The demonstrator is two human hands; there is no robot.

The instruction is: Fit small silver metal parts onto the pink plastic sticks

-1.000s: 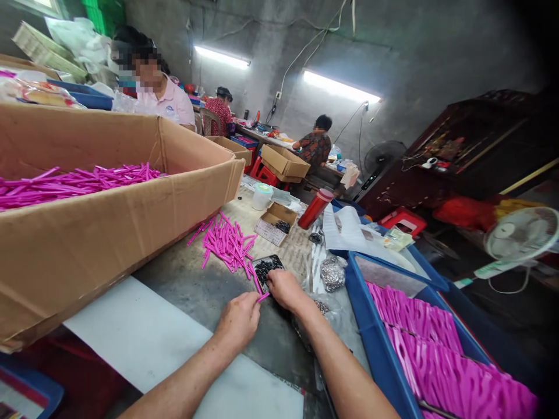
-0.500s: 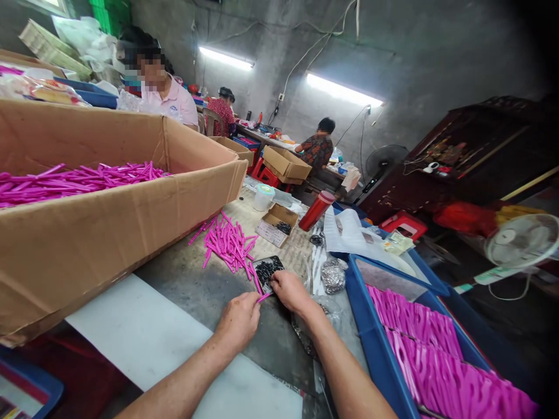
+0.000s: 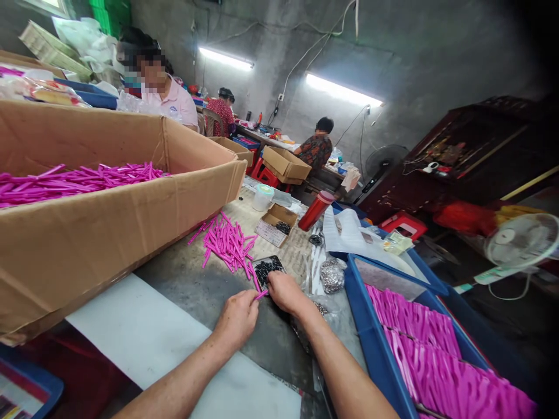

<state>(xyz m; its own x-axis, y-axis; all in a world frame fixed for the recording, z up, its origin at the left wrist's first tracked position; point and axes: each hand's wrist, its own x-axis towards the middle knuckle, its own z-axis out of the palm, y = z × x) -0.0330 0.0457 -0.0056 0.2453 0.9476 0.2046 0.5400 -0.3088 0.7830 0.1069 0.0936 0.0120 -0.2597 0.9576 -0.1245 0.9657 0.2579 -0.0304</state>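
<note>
pinching a pink stick [image 3: 261,294] near the tray [image 3: 280,262] of black bits [image 3: 264,269], the left hand [image 3: 239,314] is closed; the right hand [image 3: 285,291] curls at the tray, its grip hidden. more sticks [image 3: 227,244] lie heaped on the desk [image 3: 181,288].

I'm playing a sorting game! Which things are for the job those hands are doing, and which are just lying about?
Probably for the job:
- pink stick in the left hand
- black pieces by the right hand
- loose pink pile

Seemingly just lying about:
- red bottle
- lidded tub
- white fan
</note>
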